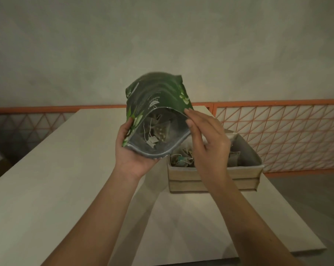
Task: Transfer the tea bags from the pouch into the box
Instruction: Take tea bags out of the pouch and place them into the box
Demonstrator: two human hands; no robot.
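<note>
Tea bags (158, 129) lie inside the green pouch (158, 96), gripped by the left hand (131, 154) above the table (47, 179). Right hand (206, 135) (fingers straight) touches its open rim; more bags fill the box (214, 177).

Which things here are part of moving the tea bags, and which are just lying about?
Part of the job:
green pouch, held by the left hand
tea bags in the pouch
box
right hand at the pouch mouth

Just there:
table
orange lattice railing
</note>
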